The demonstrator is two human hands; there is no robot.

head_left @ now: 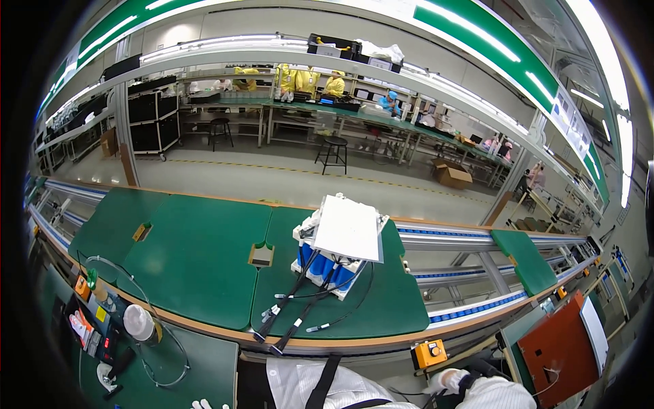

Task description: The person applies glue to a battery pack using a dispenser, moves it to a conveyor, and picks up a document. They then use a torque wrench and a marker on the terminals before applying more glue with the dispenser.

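On the green board in front of me stands a pack of blue cylinders (327, 271) in a white frame, with a white flat sheet (347, 228) on top. Black cables (300, 307) with connector ends run from it toward me. Only the white-gloved fingertips of my left hand (201, 404) show at the lower edge, spread apart over the dark side table, holding nothing visible. My right hand (444, 382), in a white glove, hangs low at the right below an orange button box (429, 354). Its fingers are too indistinct to read.
A side table (197, 354) at lower left holds a white tub (139, 322), a looped grey cable (184, 361) and tools. Conveyor rails (470, 273) run right, carrying another green board (523, 262). A reddish-brown panel (558, 347) stands at lower right. People work at far benches.
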